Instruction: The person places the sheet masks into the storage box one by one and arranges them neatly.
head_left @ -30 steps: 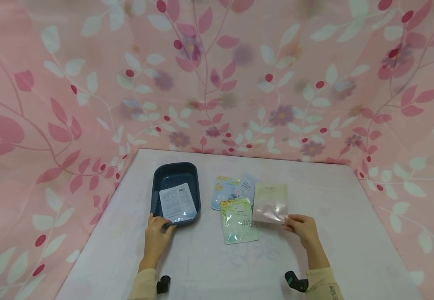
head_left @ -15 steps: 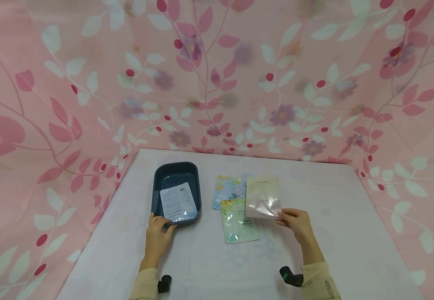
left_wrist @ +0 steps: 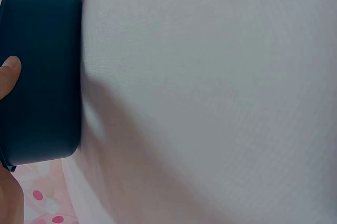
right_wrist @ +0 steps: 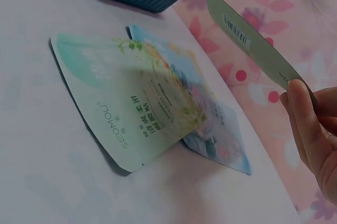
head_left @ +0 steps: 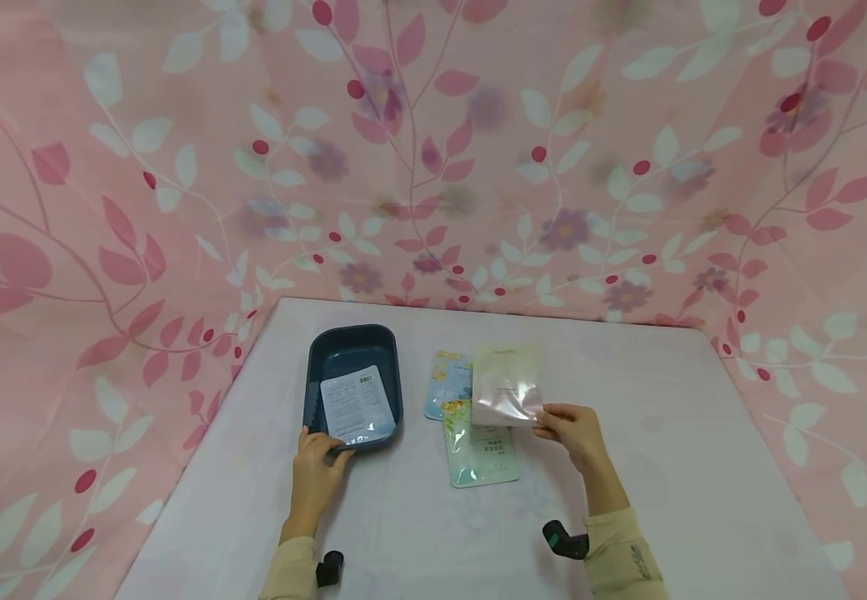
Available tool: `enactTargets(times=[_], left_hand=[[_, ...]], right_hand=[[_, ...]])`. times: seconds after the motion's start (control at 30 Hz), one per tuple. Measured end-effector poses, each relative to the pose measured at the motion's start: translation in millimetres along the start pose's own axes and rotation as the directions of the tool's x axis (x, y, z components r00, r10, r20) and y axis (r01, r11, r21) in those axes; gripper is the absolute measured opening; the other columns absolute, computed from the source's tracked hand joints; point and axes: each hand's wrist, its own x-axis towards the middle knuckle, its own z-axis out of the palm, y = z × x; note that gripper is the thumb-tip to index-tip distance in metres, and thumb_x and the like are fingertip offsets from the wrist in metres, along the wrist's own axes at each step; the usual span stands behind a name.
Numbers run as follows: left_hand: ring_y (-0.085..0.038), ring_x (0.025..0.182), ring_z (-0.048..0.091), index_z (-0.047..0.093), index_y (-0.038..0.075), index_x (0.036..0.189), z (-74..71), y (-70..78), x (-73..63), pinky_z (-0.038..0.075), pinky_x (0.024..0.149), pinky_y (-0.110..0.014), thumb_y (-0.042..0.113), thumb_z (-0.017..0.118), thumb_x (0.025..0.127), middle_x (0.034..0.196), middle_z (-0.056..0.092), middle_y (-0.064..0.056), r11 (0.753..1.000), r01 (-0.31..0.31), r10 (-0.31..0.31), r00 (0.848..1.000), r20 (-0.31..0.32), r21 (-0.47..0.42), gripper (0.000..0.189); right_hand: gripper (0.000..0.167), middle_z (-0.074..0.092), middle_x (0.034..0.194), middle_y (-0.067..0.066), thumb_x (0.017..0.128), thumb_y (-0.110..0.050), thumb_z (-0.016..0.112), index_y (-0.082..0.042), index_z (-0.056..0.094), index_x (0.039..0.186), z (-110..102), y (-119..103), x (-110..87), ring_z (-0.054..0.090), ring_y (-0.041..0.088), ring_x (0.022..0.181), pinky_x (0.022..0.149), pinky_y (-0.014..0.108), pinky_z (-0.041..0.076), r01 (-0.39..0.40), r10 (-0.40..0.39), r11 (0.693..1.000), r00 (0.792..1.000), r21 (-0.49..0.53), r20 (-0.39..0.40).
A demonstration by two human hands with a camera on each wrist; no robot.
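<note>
My left hand (head_left: 317, 468) grips the near left corner of a dark blue plastic bin (head_left: 351, 348); in the left wrist view its thumb (left_wrist: 10, 74) lies against the outer wall. Inside the bin lies a pale blue face mask packet (head_left: 357, 406), printed text facing up. My right hand (head_left: 574, 433) pinches a cream and pink face mask packet (head_left: 508, 385) by its near right corner. In the right wrist view that packet (right_wrist: 253, 40) is lifted off the table, its barcode visible. Beneath it lie a green face mask packet (head_left: 481, 460) and overlapping blue ones (head_left: 448, 385), partly hidden.
A white cloth covers the table (head_left: 651, 433). Pink floral fabric (head_left: 433, 167) hangs behind and at both sides. Black wrist-camera mounts (head_left: 565, 542) stick out from both sleeves, low over the table.
My right hand has moved left and slightly away from me, carrying the cream and pink packet over the blue and green ones. The left hand and the bin have stayed in place.
</note>
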Motion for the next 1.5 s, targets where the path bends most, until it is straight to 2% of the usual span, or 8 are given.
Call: enactTargets(times=[0.47,0.67,0.87,1.13,1.33,1.5], left_hand=[[-0.030,0.079,0.058,0.067,-0.005,0.073,-1.1,-0.1,1.2,0.032,0.105,-0.059,-0.009,0.083,0.058,0.073,0.065,-0.014,1.000,-0.010,0.010,1.000,-0.008,-0.002,0.023],[-0.029,0.079,0.058,0.067,-0.005,0.073,-0.6,0.5,2.3,0.032,0.105,-0.059,-0.009,0.083,0.058,0.072,0.064,-0.014,1.000,-0.013,0.013,1.000,-0.009,-0.005,0.023],[-0.029,0.079,0.058,0.067,-0.005,0.073,-0.4,0.2,2.3,0.033,0.104,-0.060,-0.009,0.083,0.058,0.072,0.064,-0.014,1.000,-0.026,0.026,1.000,-0.015,0.001,0.023],[-0.029,0.081,0.058,0.067,-0.004,0.074,-0.9,0.6,1.3,0.032,0.105,-0.059,-0.009,0.083,0.060,0.073,0.065,-0.013,1.000,0.001,-0.001,1.000,0.006,-0.002,0.022],[-0.029,0.079,0.058,0.066,-0.004,0.073,-0.3,0.5,0.8,0.032,0.105,-0.060,-0.009,0.083,0.059,0.072,0.064,-0.013,1.000,-0.006,0.006,1.000,-0.002,-0.009,0.022],[-0.029,0.079,0.058,0.066,-0.004,0.072,0.4,-0.4,0.6,0.032,0.104,-0.060,-0.010,0.083,0.059,0.072,0.064,-0.013,1.000,-0.011,0.010,1.000,-0.011,-0.017,0.022]], right_hand=[[0.029,0.063,0.078,0.012,0.084,0.016,0.055,0.031,0.048,0.108,27,-6,6.9,0.066,0.009,0.059,0.062,0.021,0.058,0.030,-0.031,0.999,0.999,0.043,0.034],[0.031,0.062,0.081,0.014,0.085,0.014,0.056,0.029,0.048,0.111,34,-6,9.1,0.065,0.009,0.058,0.062,0.020,0.058,0.017,-0.017,1.000,0.999,0.008,0.043],[0.030,0.063,0.077,0.011,0.085,0.015,0.056,0.030,0.048,0.110,42,-6,12.0,0.066,0.009,0.057,0.061,0.021,0.058,0.025,-0.026,1.000,0.996,0.018,0.080],[0.027,0.065,0.083,0.021,0.085,0.015,0.055,0.029,0.050,0.108,52,-9,13.0,0.065,0.008,0.058,0.060,0.020,0.058,0.033,-0.032,0.999,0.994,-0.008,0.107],[0.028,0.066,0.082,0.021,0.085,0.014,0.056,0.027,0.051,0.109,60,-9,15.6,0.066,0.008,0.057,0.059,0.020,0.058,0.035,-0.033,0.999,0.992,-0.011,0.120],[0.027,0.066,0.085,0.026,0.085,0.013,0.056,0.027,0.052,0.108,70,-6,18.0,0.066,0.010,0.059,0.061,0.023,0.059,0.037,-0.034,0.999,0.990,-0.016,0.134]])
